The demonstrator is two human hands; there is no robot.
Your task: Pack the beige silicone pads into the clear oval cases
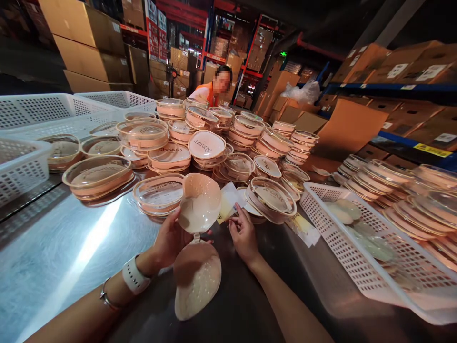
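Observation:
My left hand (170, 240) holds the upper cup of a beige two-cup silicone bra (198, 243); that cup stands upright and the lower cup lies flat on the metal table (64, 257). The two cups join at a small clasp in the middle. My right hand (243, 234) rests on the table just right of it, fingertips touching a small yellowish paper slip (228, 206). A round clear-lidded pink case (159, 193) sits just behind my left hand.
Many stacked round cases (228, 143) cover the table's middle and right side (421, 200). White perforated baskets stand at left (21, 166) and right (378, 247), the right one holding several pale cups. A person in orange (214, 88) works across the table. Cardboard boxes and racks surround.

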